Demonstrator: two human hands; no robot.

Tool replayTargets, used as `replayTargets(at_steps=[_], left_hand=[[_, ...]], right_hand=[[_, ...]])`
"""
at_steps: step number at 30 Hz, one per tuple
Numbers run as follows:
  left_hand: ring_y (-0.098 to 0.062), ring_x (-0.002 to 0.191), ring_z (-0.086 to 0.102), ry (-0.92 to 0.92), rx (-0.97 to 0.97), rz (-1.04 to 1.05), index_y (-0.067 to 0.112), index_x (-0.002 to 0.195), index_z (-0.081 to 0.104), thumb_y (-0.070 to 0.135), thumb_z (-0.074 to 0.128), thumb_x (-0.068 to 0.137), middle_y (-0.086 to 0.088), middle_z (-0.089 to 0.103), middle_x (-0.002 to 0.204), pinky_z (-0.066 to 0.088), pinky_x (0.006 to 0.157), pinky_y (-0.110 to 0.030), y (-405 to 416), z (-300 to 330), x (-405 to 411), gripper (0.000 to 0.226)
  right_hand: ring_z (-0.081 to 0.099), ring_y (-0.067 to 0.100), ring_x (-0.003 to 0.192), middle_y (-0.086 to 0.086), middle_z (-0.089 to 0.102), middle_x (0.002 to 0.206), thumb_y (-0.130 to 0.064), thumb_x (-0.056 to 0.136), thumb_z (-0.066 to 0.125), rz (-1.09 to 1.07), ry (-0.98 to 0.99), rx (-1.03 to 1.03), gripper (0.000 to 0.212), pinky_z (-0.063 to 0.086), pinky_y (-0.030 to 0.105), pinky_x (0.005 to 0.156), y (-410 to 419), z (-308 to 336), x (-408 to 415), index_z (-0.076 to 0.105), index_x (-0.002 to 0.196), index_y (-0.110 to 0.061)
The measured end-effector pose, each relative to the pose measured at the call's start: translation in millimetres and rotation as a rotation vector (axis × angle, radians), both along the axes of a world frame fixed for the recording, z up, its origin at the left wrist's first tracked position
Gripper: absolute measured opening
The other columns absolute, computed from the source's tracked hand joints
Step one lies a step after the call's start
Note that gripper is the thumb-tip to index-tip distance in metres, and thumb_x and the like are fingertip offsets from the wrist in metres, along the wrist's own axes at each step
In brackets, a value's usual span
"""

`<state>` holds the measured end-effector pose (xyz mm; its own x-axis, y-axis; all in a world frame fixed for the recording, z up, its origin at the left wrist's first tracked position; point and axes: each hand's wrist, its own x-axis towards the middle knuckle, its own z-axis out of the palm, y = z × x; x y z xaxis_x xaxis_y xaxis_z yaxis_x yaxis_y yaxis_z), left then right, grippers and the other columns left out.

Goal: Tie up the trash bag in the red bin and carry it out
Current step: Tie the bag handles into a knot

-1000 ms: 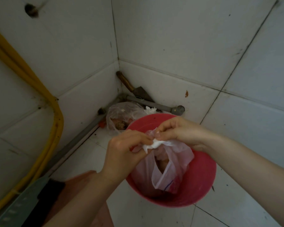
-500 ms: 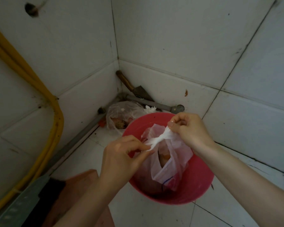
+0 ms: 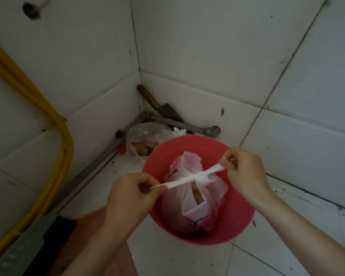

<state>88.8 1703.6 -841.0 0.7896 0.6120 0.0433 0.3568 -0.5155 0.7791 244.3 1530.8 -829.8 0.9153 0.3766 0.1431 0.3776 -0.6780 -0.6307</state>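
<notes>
Head view: red bin holds trash bag, knot pulled by left hand, right hand.

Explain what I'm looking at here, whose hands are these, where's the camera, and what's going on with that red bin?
There is no machine: these are a person's two bare hands, filmed by one wide-angle camera worn on the head, looking down. The left hand and the right hand each pinch one handle of a thin plastic trash bag, and the strands run taut to a knot between them. The bag sits inside a red bin on a white tiled floor in a corner. Behind the bin lie another clear bag with scraps, a grey pipe and a wooden-handled tool. A yellow hose runs down the left wall.
</notes>
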Motion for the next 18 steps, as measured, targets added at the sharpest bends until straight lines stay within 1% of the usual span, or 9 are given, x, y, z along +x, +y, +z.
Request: replayTargets(at_steps=[4, 6, 8, 9, 11, 13, 15, 16, 18], left_hand=[[-0.003, 0.054, 0.059, 0.016, 0.086, 0.02, 0.032, 0.059, 0.067, 0.037, 0.078, 0.065, 0.011, 0.065, 0.053, 0.047, 0.056, -0.028, 2, 4, 4, 0.013], [-0.007, 0.059, 0.06, 0.007, 0.138, -0.026, 0.028, 0.063, 0.066, 0.035, 0.075, 0.069, 0.01, 0.063, 0.055, 0.048, 0.059, -0.03, 1, 9, 8, 0.013], [-0.007, 0.057, 0.059, -0.012, 0.095, -0.06, 0.025, 0.069, 0.064, 0.031, 0.07, 0.074, 0.006, 0.064, 0.057, 0.047, 0.056, -0.027, -2, 16, 12, 0.011], [-0.006, 0.055, 0.059, -0.03, 0.007, -0.07, 0.022, 0.071, 0.064, 0.028, 0.07, 0.076, 0.002, 0.066, 0.059, 0.046, 0.053, -0.021, -3, 18, 16, 0.01], [-0.006, 0.054, 0.06, -0.081, -0.23, -0.077, 0.017, 0.073, 0.064, 0.02, 0.076, 0.072, -0.006, 0.07, 0.064, 0.044, 0.05, -0.014, -5, 22, 24, 0.012], [-0.004, 0.052, 0.06, -0.119, -0.402, -0.07, 0.011, 0.077, 0.066, 0.011, 0.083, 0.061, -0.006, 0.068, 0.061, 0.046, 0.049, -0.01, -6, 23, 30, 0.023], [-0.003, 0.05, 0.06, -0.132, -0.504, -0.072, 0.007, 0.083, 0.067, 0.001, 0.084, 0.054, -0.004, 0.066, 0.061, 0.049, 0.051, -0.01, -9, 22, 33, 0.033], [-0.005, 0.052, 0.062, -0.134, -0.525, -0.077, 0.006, 0.085, 0.068, -0.002, 0.083, 0.054, -0.007, 0.067, 0.065, 0.052, 0.053, -0.011, -11, 21, 34, 0.036], [-0.015, 0.061, 0.068, -0.143, -0.522, -0.093, 0.007, 0.086, 0.071, -0.002, 0.083, 0.055, -0.015, 0.073, 0.074, 0.057, 0.061, -0.019, -15, 16, 33, 0.035]], right_hand=[[0.046, 0.011, 0.053, -0.008, 0.049, 0.056, -0.01, 0.085, 0.061, 0.071, -0.101, -0.015, 0.01, 0.034, 0.027, 0.051, -6, 1, -2, 0.058, 0.075, -0.011], [0.045, 0.004, 0.052, -0.008, 0.049, 0.058, -0.013, 0.087, 0.058, 0.151, -0.13, 0.007, 0.008, 0.032, 0.021, 0.05, -7, 7, -4, 0.055, 0.08, -0.011], [0.049, 0.005, 0.05, -0.004, 0.055, 0.06, -0.015, 0.089, 0.055, 0.21, -0.118, 0.045, 0.008, 0.036, 0.019, 0.049, -6, 12, -8, 0.052, 0.082, -0.012], [0.053, 0.007, 0.052, -0.002, 0.058, 0.062, -0.016, 0.089, 0.055, 0.223, -0.088, 0.082, 0.008, 0.041, 0.019, 0.05, -5, 14, -10, 0.051, 0.083, -0.014], [0.061, 0.009, 0.057, 0.002, 0.064, 0.067, -0.016, 0.087, 0.059, 0.226, 0.051, 0.22, 0.008, 0.052, 0.027, 0.056, -1, 17, -14, 0.054, 0.081, -0.017], [0.063, 0.011, 0.061, 0.0, 0.065, 0.069, -0.016, 0.08, 0.068, 0.22, 0.231, 0.355, 0.011, 0.054, 0.03, 0.057, 2, 16, -15, 0.059, 0.081, -0.021], [0.063, 0.009, 0.062, -0.001, 0.064, 0.072, -0.012, 0.072, 0.076, 0.217, 0.384, 0.432, 0.021, 0.054, 0.024, 0.058, 4, 14, -16, 0.063, 0.085, -0.023], [0.063, 0.006, 0.061, -0.001, 0.063, 0.073, -0.007, 0.07, 0.077, 0.217, 0.441, 0.469, 0.025, 0.053, 0.021, 0.057, 4, 13, -17, 0.065, 0.086, -0.022], [0.063, 0.002, 0.059, -0.001, 0.066, 0.071, 0.003, 0.07, 0.073, 0.226, 0.512, 0.528, 0.027, 0.052, 0.016, 0.055, 3, 9, -20, 0.068, 0.085, -0.018]])
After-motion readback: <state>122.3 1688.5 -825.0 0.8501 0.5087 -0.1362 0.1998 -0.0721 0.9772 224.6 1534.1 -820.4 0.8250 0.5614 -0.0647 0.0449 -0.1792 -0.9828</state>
